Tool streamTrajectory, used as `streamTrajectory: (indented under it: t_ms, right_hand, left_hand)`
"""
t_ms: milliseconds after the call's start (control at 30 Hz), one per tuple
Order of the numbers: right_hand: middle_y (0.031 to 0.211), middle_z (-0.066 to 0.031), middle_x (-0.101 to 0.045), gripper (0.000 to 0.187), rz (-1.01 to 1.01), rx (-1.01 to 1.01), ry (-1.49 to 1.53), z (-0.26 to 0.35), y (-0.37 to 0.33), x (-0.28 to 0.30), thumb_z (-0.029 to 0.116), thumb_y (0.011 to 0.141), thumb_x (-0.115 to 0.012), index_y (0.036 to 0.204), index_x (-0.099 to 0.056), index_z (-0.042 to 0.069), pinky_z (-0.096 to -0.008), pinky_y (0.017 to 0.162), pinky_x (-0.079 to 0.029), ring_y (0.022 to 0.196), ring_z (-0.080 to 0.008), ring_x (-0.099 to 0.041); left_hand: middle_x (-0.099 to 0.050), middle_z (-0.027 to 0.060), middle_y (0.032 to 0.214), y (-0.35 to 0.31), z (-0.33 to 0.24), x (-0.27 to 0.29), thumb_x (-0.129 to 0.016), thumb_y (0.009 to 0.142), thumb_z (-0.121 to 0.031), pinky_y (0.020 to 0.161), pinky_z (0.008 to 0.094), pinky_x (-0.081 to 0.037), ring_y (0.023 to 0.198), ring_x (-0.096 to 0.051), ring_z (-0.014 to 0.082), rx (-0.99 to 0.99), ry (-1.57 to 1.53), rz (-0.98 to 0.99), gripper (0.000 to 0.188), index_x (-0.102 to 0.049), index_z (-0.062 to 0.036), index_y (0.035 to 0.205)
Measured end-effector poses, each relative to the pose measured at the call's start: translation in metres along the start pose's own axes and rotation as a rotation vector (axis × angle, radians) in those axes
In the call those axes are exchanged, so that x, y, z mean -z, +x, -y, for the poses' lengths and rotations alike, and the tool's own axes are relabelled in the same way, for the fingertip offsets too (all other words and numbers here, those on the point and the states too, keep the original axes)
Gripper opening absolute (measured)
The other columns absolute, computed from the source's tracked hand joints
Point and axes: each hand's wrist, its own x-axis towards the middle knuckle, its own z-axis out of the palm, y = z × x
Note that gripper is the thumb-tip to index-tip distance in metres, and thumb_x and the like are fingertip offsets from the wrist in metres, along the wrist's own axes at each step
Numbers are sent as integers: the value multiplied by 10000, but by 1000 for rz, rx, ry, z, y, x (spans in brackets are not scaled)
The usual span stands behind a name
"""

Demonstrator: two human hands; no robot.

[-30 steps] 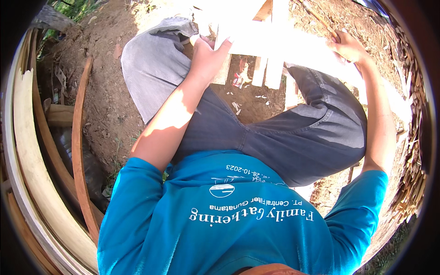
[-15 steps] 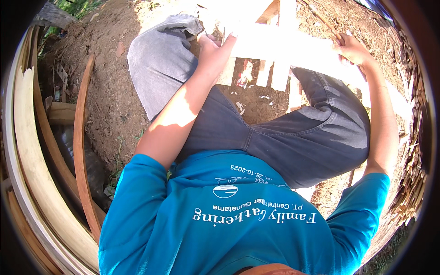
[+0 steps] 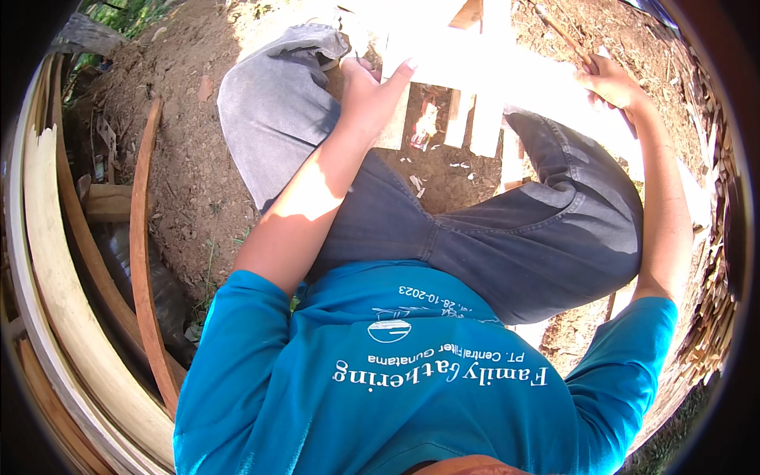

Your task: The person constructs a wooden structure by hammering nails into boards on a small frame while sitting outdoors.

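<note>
My left hand (image 3: 369,93) is beside my left knee, its fingers curled and its thumb stretched out over the edge of a glaring pale surface. Sunlight washes out whatever lies in its fingers. On the far side of my right knee, my right hand (image 3: 616,85) is closed round a thin brown stick (image 3: 564,33), which slants away to the upper left. Between the hands is a pale wooden stand or frame (image 3: 484,131) with short slats; its top is too bright to make out.
Long pale wood strips (image 3: 59,229) and a curved brown strip (image 3: 141,237) lie to my left, near a clear plastic bottle (image 3: 162,277). A red and white wrapper (image 3: 423,127) lies under the frame. Thin split sticks (image 3: 716,317) are piled at the right.
My right hand has shifted slightly to the right with the stick. My left thumb sits a little further right. The whole view has moved slightly; otherwise the pose is alike.
</note>
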Motion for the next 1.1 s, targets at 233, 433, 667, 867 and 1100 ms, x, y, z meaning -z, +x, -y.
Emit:
streamTrajectory:
  t_ms: [233,433,667,867,1100]
  right_hand:
    - [740,-54,-622,416,-39,-23,41,0,0,-3,344,889,-724,1079,-543,22,-222,514,-501,638,-93,-672]
    - [929,-132,-674,444,-303,142,-103,59,-31,-17,320,872,-754,1134,-593,-1,-322,676,-543,797,-197,-701]
    - [1008,-168,-702,579,-465,607,52,147,-34,-102,363,810,-825,1249,-618,48,-395,842,-541,933,-289,-693]
    - [854,-130,-661,564,-493,700,153,159,-6,-134,382,771,-855,1181,-650,55,-390,714,-517,765,-257,-632]
    - [820,-111,-632,538,-204,486,1,172,-6,-115,367,763,-842,1119,-644,15,-373,714,-485,773,-243,-612]
  left_hand:
    - [-479,172,1079,1,1,-2,-792,830,-511,843,329,-470,963,-500,212,38,12,-29,857,-363,119,1220]
    - [-478,179,1125,2,-4,1,-789,820,-543,869,321,-474,1024,-515,221,103,-19,-16,915,-352,137,1250]
    - [-644,152,1146,-8,-27,1,-730,933,-327,849,284,-486,997,-610,151,96,-265,69,577,-518,114,1238]
    - [-666,125,1171,-8,-19,-1,-698,962,-262,906,299,-484,1047,-621,153,67,-383,167,481,-558,84,1265]
    - [-595,86,1025,-12,-21,11,-588,1014,-314,810,290,-475,942,-572,121,-120,-259,37,362,-545,37,1097]
